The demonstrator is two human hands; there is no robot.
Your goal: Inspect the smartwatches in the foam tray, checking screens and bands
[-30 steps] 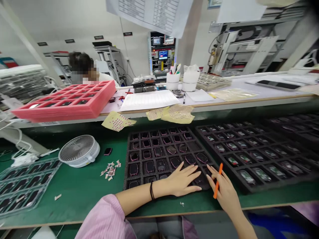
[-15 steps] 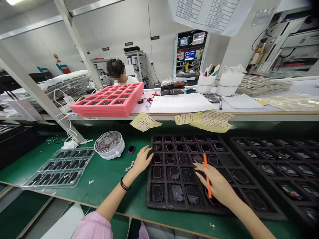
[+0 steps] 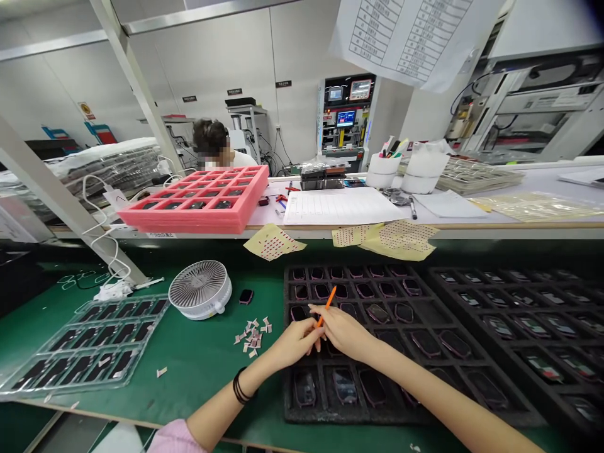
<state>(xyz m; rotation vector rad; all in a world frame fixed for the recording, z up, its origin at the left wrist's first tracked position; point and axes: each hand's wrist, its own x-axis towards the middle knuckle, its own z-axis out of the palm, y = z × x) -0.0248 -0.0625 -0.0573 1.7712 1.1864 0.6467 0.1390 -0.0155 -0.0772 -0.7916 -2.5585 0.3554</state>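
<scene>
A black foam tray [image 3: 289, 415] with pink-rimmed watch cases in its pockets lies on the green bench in front of me. My right hand [image 3: 346, 332] holds an orange pen [image 3: 327, 306], tip pointing up and away, over the tray's left middle rows. My left hand [image 3: 295, 340] meets it there, fingertips touching the right hand's fingers near the pen's lower end. A black band sits on my left wrist.
A second black tray [image 3: 523, 327] of parts lies to the right. Left are a small white fan [image 3: 200, 290], a loose watch case [image 3: 245, 296], paper scraps [image 3: 252, 332] and a clear blister tray [image 3: 89, 340]. A raised shelf carries a pink tray [image 3: 198, 204], papers and cups; a person sits behind.
My left hand came back from the tray's left edge to join my right hand. The right hand with the pen moved left across the tray. The camera dipped slightly.
</scene>
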